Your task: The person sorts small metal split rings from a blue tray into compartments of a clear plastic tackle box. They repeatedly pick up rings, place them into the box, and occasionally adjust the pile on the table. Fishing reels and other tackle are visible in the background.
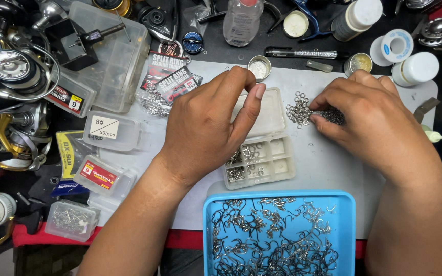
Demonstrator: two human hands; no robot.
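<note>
Both hands point(205, 128) point(369, 117) palm-down, fingers curled.

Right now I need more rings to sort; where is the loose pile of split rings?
In the head view, the ring pile lies on the grey mat, under the right hand, beside the compartment box.

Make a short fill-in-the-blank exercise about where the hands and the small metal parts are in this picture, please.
1. The right hand touches a loose pile of small metal ____ on the grey mat.
2. The tray of fish hooks nearest the camera is ____ in colour.
3. The left hand hovers over a clear compartment box whose lid is ____.

Missing words: rings; blue; open
</note>
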